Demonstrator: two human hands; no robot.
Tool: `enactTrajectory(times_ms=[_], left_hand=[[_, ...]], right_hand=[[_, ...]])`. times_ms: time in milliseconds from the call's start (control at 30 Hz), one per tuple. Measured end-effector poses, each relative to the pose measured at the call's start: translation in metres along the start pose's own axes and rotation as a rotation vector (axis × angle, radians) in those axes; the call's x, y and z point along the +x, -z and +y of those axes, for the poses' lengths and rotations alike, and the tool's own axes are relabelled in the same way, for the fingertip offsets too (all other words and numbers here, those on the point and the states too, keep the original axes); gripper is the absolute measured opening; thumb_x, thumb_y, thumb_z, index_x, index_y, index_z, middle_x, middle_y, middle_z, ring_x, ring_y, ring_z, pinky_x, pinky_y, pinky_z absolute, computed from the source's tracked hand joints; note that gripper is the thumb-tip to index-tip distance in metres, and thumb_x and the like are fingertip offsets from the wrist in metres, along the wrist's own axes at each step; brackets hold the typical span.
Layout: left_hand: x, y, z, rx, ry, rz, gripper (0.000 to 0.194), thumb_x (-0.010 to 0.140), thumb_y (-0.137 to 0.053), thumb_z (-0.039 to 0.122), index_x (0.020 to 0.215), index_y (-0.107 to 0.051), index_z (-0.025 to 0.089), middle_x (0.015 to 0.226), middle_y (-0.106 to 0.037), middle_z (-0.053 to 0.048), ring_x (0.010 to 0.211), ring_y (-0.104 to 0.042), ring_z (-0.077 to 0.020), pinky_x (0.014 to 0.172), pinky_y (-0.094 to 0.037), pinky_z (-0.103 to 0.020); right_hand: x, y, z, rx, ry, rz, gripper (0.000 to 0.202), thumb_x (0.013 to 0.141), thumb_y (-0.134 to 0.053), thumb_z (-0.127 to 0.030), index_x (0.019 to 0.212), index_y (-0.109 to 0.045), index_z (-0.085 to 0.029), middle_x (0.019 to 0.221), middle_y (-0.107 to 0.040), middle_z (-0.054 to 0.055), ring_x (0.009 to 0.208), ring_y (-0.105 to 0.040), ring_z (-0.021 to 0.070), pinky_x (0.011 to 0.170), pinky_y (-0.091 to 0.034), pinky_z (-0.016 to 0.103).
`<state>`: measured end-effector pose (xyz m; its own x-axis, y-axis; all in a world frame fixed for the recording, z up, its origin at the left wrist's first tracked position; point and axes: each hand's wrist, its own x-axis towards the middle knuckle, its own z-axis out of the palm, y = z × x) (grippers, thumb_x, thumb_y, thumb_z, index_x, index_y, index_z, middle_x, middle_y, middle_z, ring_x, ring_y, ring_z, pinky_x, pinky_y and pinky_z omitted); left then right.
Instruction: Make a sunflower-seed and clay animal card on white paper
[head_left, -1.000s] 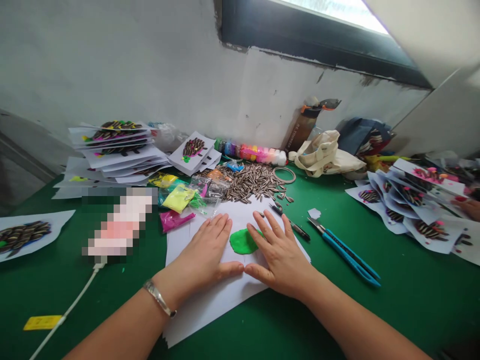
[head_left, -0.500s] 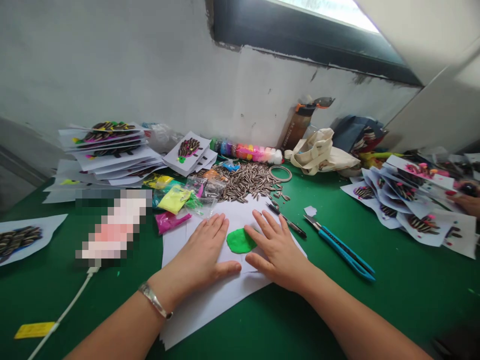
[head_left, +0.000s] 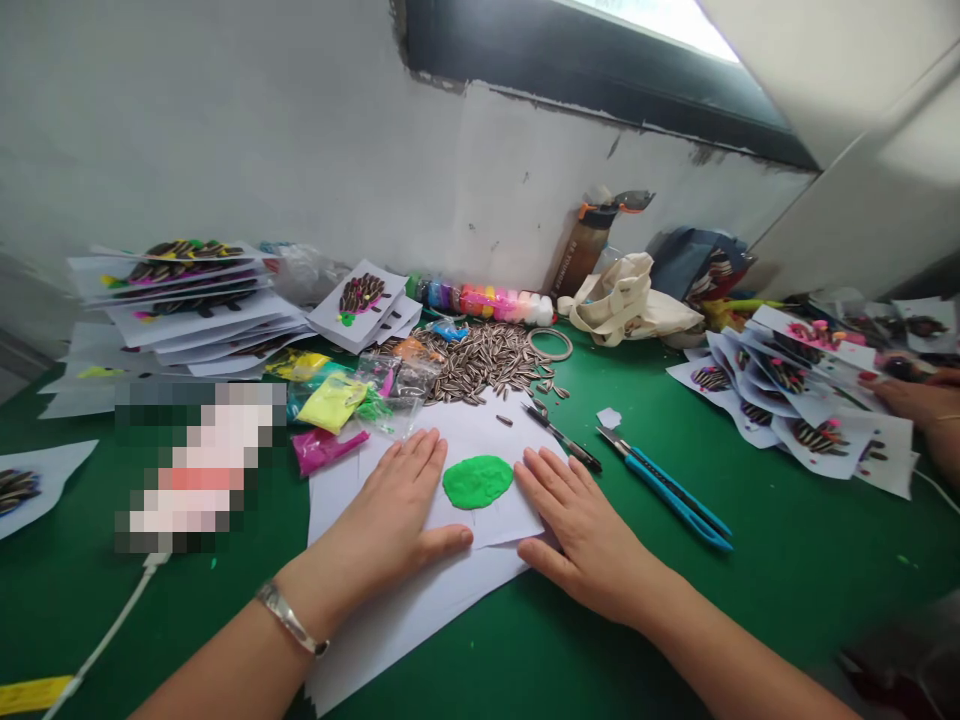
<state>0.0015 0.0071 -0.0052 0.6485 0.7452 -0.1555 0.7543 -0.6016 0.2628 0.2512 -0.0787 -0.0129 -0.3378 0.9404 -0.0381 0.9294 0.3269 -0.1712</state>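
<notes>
A flattened oval of bright green modelling clay (head_left: pixel 478 482) lies on the top sheet of white paper (head_left: pixel 487 525). To its left, my left hand (head_left: pixel 401 505) rests flat on the paper, fingers stretched forward and thumb pointing right. On the other side, my right hand (head_left: pixel 581 525) lies with fingers extended and thumb apart, its fingertips close to the clay's right edge. Neither hand holds anything. Just beyond the paper is a heap of striped sunflower seeds (head_left: pixel 487 360), and one loose seed (head_left: pixel 504 421) sits on the sheet.
Bags of coloured clay (head_left: pixel 334 400) are at the left, near stacked seed pictures (head_left: pixel 187 300). Right of the paper lie a black pen (head_left: pixel 562 438) and a blue utility knife (head_left: pixel 667 490), its blade showing. Another person's hand (head_left: pixel 919 405) is beside more pictures (head_left: pixel 795 385) at far right.
My right hand has moved right, off the clay, uncovering its whole right side. My left hand stays beside it. The view has shifted slightly, and the other person's hand shows more.
</notes>
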Motion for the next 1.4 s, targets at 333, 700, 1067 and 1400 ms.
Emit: enactTrajectory(times_ms=[333,700,1067,1400], left_hand=[[0.0,-0.001,0.0,0.042,0.016,-0.024,0.097,0.082,-0.05,0.068,0.152,-0.022,0.007,0.16,-0.013,-0.016,0.147,-0.012,-0.0324,0.119,-0.017,-0.048],[0.002,-0.003,0.0,0.015,0.012,-0.001,0.097,0.081,-0.054,0.067,0.151,-0.025,0.007,0.159,-0.016,-0.017,0.147,-0.013,-0.0337,0.119,-0.017,-0.049],[0.0,0.002,0.003,0.013,0.016,-0.023,0.098,0.081,-0.052,0.068,0.151,-0.023,0.006,0.159,-0.014,-0.017,0.147,-0.011,-0.0322,0.119,-0.016,-0.048],[-0.001,0.004,0.005,0.004,0.024,-0.042,0.098,0.081,-0.051,0.069,0.152,-0.023,0.007,0.159,-0.013,-0.017,0.147,-0.01,-0.0314,0.119,-0.015,-0.048]], right_hand=[[-0.003,-0.005,-0.006,-0.118,0.009,0.126,0.065,0.093,-0.045,-0.054,0.15,-0.034,-0.025,0.16,-0.019,0.01,0.146,-0.016,0.0374,0.112,-0.015,0.065],[-0.003,-0.006,-0.004,-0.127,0.054,0.167,0.054,0.094,-0.044,-0.053,0.143,-0.045,-0.031,0.157,-0.03,0.008,0.145,-0.017,0.0362,0.112,-0.009,0.066],[-0.002,-0.003,-0.012,-0.118,0.135,0.209,0.051,0.094,-0.045,-0.053,0.14,-0.048,-0.033,0.158,-0.027,0.009,0.146,-0.014,0.0371,0.111,-0.008,0.068],[0.0,-0.003,-0.012,-0.097,0.175,0.217,0.057,0.092,-0.048,-0.054,0.144,-0.043,-0.031,0.159,-0.022,0.011,0.146,-0.013,0.0383,0.112,-0.009,0.067]])
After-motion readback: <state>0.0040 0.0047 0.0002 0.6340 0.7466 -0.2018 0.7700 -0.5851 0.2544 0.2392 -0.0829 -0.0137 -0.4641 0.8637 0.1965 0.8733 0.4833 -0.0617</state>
